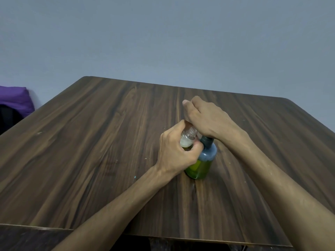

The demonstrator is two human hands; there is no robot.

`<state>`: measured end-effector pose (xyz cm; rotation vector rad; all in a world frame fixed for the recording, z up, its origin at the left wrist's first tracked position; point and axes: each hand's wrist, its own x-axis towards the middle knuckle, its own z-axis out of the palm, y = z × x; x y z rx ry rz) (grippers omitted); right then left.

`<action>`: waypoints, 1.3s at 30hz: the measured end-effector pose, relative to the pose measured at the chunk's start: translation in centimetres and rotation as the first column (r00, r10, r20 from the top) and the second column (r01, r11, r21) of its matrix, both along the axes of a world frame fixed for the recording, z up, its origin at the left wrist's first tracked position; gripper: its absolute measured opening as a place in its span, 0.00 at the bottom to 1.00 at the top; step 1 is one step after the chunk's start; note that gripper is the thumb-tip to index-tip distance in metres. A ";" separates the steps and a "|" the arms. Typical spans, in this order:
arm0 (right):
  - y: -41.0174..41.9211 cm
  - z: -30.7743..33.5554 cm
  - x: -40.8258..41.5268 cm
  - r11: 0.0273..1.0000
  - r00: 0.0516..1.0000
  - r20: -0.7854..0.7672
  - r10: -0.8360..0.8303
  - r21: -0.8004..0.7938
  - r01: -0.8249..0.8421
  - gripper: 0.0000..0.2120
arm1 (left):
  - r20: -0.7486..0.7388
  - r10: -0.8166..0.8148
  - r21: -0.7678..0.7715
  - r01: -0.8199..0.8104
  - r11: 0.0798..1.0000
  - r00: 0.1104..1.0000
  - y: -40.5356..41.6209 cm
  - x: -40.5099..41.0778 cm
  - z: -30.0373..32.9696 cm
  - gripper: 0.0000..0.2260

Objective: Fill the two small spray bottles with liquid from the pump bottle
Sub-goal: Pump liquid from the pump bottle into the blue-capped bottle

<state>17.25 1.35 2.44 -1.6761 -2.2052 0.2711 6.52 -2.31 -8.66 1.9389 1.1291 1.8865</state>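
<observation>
left hand (176, 151): fingers and thumb curled round the small spray bottle (187, 140), gripping its body. Bottle held off the table, tilted, threaded neck pointing up toward 1 o'clock.
right hand (203, 117): on top of the pump bottle (203, 160), fingers curled down over where the pump head sits. Pump head itself hidden under the hand, so exact grip can't be confirmed; thumb tip shows at the hand's 10 o'clock edge.
small spray bottle: clear, cap off, bare screw thread visible. White foam in the upper body, yellow-green liquid at the bottom. Neck sits just under the right hand's palm edge, touching or nearly so; can't tell which.
pump bottle: upright on the table (90, 142), centre-right of the top. Dark collar, bluish foam-coated upper half, green liquid in the lower part. Sits at 4 o'clock of the small spray bottle, just beside the left hand's fingers.
second spray bottle: can't see one.
table: dark wood-grain top, a few pale specks at 9 o'clock of the pump bottle.
background: plain grey wall (163, 33); purple fabric (14, 98) at the frame's 9 o'clock edge, beyond the table.
</observation>
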 end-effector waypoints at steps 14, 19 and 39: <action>0.3 -0.1 0.1 1.000 1.000 -0.013 0.002 0.031 -0.002 0.21 | -0.007 -0.005 0.004 0.005 1.000 1.000 0.1 -0.1 -0.2 0.09; 0.3 -0.1 0.2 0.999 0.999 0.038 0.007 0.031 -0.008 0.21 | -0.003 -0.001 0.002 0.001 1.000 1.000 0.1 -0.1 -0.3 0.09; 0.3 -0.2 0.2 0.999 1.000 0.001 0.027 0.029 -0.027 0.21 | 0.007 -0.012 -0.008 0.012 1.000 1.000 0.1 0.0 -0.2 0.09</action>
